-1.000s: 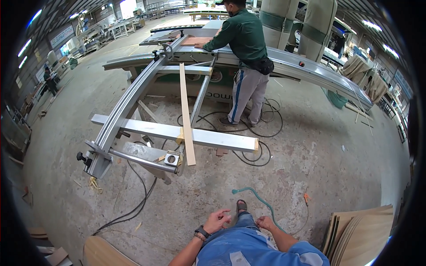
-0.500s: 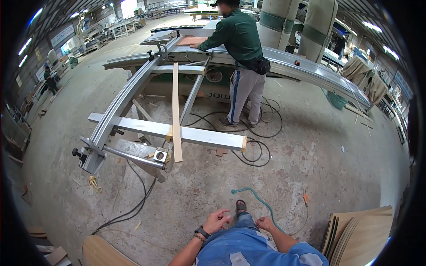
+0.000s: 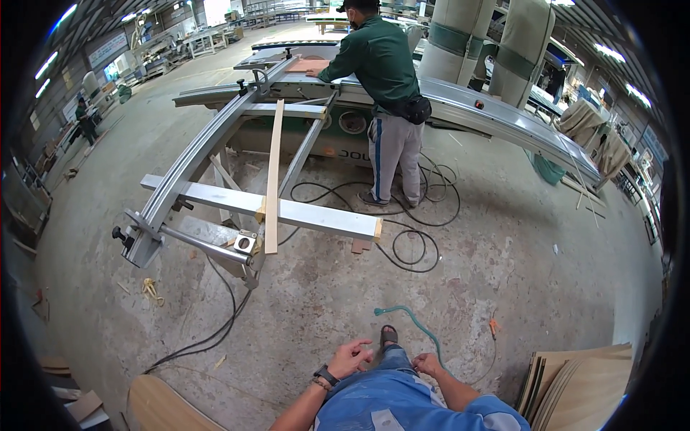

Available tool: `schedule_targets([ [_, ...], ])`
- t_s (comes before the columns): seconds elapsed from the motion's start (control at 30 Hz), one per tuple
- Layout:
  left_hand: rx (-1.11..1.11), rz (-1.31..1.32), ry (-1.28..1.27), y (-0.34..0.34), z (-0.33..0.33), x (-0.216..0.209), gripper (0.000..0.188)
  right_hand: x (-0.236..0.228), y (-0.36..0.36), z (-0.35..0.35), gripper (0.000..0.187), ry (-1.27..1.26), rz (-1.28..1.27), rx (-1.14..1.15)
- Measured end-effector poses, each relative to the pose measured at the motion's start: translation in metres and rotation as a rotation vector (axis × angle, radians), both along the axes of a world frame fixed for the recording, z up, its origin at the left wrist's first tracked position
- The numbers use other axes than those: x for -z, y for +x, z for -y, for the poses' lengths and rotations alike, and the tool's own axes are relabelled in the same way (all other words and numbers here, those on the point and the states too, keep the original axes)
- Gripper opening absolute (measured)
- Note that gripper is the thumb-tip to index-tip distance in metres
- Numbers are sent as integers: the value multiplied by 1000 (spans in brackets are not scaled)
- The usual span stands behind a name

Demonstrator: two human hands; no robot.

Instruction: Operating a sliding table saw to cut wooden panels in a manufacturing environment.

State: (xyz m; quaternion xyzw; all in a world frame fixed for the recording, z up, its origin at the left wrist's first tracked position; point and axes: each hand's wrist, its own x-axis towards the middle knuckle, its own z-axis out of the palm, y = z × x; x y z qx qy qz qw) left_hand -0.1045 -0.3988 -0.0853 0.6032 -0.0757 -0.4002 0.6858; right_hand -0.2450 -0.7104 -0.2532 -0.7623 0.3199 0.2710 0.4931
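My left hand [image 3: 350, 358] is held in front of my blue shirt, fingers bent and apart, with nothing in it; a dark watch is on that wrist. My right hand [image 3: 428, 365] rests by my thigh, its fingers curled in; whatever they might hold is hidden. Both hands are well away from the large sliding table saw [image 3: 248, 188] ahead. A long thin wood strip [image 3: 273, 179] lies across the bars of its metal outrigger frame [image 3: 327, 220]. A person [image 3: 384, 65] in a green top leans over the saw, one hand on a reddish-brown board [image 3: 305, 67].
Black cables [image 3: 410, 248] loop over the concrete floor. A green hose [image 3: 413, 316] lies just ahead of my foot. Curved wood panels [image 3: 582, 391] stand at lower right; another rounded panel [image 3: 169, 406] is at lower left. Large dust bags [image 3: 460, 43] rise behind the saw.
The saw's outrigger frame has slid a little to the left with the wood strip on it. The person in green has shifted slightly left with it. My hands are nearly still.
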Motion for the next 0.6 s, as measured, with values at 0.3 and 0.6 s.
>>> schedule_targets([
  [0.3,-12,22,4,-8,17,-3,33,-3,-6,17,30,-22,-16,-29],
  [0.6,-9,-3,5,-18,35,-2,35,-3,-15,34,31,-23,-27,-38],
])
